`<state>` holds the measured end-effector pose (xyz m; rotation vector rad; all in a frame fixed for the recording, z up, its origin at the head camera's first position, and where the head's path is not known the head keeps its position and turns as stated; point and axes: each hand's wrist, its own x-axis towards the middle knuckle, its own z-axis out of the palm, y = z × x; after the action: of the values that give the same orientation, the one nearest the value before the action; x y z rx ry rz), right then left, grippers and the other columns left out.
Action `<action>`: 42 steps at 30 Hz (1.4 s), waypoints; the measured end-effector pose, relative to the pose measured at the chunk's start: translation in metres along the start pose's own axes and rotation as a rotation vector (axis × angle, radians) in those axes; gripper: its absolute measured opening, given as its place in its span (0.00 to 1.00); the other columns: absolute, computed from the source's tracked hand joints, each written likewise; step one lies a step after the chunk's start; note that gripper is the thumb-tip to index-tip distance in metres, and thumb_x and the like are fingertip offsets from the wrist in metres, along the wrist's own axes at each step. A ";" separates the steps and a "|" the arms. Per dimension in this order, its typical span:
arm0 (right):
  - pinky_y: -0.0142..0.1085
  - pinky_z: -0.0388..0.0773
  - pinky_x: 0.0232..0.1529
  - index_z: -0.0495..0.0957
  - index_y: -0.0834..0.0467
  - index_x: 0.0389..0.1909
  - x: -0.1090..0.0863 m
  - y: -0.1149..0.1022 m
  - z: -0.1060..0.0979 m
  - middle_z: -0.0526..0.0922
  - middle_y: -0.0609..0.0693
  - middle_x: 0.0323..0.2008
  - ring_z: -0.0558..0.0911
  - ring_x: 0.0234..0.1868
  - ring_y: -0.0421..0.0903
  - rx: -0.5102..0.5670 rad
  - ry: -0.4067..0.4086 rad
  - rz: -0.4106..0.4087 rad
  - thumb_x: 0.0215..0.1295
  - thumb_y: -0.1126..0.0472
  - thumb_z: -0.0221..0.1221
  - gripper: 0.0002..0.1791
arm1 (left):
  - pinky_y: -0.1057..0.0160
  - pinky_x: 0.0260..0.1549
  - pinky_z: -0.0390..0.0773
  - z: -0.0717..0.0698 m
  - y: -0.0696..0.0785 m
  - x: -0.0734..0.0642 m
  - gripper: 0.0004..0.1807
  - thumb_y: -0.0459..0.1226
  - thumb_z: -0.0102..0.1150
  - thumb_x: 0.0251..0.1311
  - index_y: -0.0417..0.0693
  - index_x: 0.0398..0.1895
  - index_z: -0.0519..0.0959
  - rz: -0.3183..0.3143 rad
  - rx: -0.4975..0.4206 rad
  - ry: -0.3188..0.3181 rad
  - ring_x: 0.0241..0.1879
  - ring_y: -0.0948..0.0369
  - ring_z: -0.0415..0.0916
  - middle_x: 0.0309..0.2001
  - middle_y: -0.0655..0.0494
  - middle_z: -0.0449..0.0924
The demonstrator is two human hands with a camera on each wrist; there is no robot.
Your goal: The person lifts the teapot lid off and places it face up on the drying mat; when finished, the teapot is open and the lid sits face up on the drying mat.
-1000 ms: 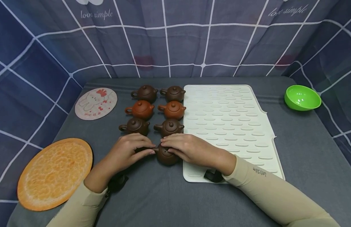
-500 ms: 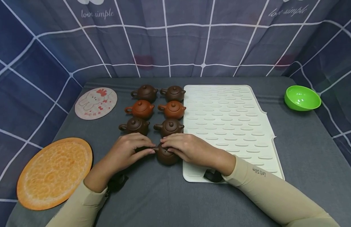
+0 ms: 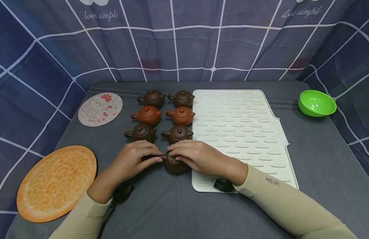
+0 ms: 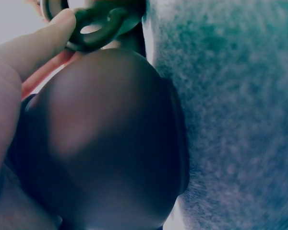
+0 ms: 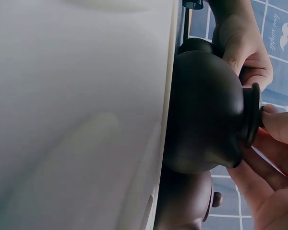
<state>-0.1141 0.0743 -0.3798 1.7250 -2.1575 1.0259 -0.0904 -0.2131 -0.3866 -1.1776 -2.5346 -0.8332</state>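
Observation:
In the head view, a dark brown teapot (image 3: pixel 175 166) stands at the front of the right column of teapots. My left hand (image 3: pixel 136 157) pinches its handle (image 4: pixel 98 38) between thumb and fingertips. My right hand (image 3: pixel 199 156) reaches over it from the right and grips it at the lid (image 5: pixel 252 115), with fingertips at the knob and beside the spout (image 5: pixel 228 155). A second dark teapot (image 4: pixel 115 139) fills much of the left wrist view, under my left palm; in the head view that hand hides it. Just behind the held pot is another dark teapot (image 3: pixel 179 133).
Further back stand two reddish teapots (image 3: pixel 182 115) and several dark ones (image 3: pixel 153 98). A white ridged mat (image 3: pixel 241 132) lies right of them, under my right forearm. A green bowl (image 3: pixel 317 103) is far right. At left lie a rabbit-print round mat (image 3: pixel 100 109) and an orange one (image 3: pixel 57 182).

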 end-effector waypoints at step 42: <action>0.52 0.76 0.62 0.68 0.74 0.72 -0.010 -0.004 -0.068 0.70 0.67 0.69 0.75 0.65 0.63 0.777 0.301 0.279 0.67 0.83 0.60 0.32 | 0.54 0.45 0.82 0.000 0.001 -0.001 0.10 0.40 0.77 0.61 0.54 0.45 0.92 -0.013 0.000 -0.002 0.45 0.64 0.82 0.44 0.66 0.86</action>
<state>-0.1248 0.1243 -0.3330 1.3663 -1.9558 2.2580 -0.0886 -0.2132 -0.3868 -1.1639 -2.5469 -0.8349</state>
